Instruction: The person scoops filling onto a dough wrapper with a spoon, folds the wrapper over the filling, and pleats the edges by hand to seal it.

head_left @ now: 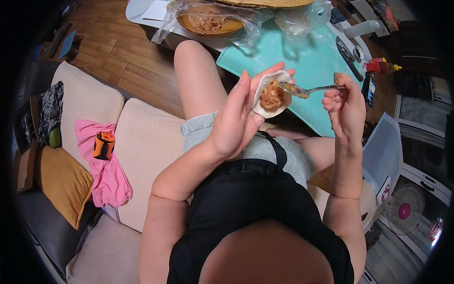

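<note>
Cupped under a round white dumpling wrapper (270, 113), my left hand (231, 116) holds it above my lap, near the table's edge. A mound of reddish-brown shredded filling (271, 97) sits in the middle of the wrapper. My right hand (349, 102) is closed on the end of a metal spoon (319, 88). The spoon's bowl reaches over the wrapper's right side, close to the filling, with some bits of food on it. Whether the spoon touches the wrapper cannot be told.
A teal mat (302, 57) dusted with white powder covers the table. Behind it are a yellow bowl (185, 24) of filling under plastic and a clear plastic bag (298, 23). A red bottle (372, 65) and phone (371, 91) lie right. A sofa (146, 128) stands left.
</note>
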A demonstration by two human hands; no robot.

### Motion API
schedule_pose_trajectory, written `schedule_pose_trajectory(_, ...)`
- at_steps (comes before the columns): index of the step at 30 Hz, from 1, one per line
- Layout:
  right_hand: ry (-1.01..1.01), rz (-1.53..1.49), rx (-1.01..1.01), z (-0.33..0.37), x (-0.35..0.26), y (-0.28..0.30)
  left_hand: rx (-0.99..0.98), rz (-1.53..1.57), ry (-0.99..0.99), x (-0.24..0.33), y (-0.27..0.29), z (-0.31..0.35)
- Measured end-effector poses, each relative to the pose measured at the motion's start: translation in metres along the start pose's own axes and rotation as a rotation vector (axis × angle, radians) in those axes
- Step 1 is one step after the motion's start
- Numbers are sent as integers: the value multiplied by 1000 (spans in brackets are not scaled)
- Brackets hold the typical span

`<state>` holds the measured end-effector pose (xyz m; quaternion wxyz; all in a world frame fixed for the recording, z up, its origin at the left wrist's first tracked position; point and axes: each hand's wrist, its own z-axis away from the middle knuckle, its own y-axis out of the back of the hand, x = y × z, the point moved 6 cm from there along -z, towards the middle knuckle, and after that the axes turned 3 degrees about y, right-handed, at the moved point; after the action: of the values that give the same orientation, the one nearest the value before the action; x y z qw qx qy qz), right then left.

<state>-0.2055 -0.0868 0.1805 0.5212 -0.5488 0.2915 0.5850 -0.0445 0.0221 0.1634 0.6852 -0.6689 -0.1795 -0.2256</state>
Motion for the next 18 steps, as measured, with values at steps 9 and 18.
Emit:
schedule_pose_trajectory(9, 257, 149, -85, 13, -12, -12, 11, 123, 84, -6, 5, 2)
schedule_pose_trajectory(18, 543, 286, -460, 33, -31, -34, -6, 122, 137, -5, 3, 2)
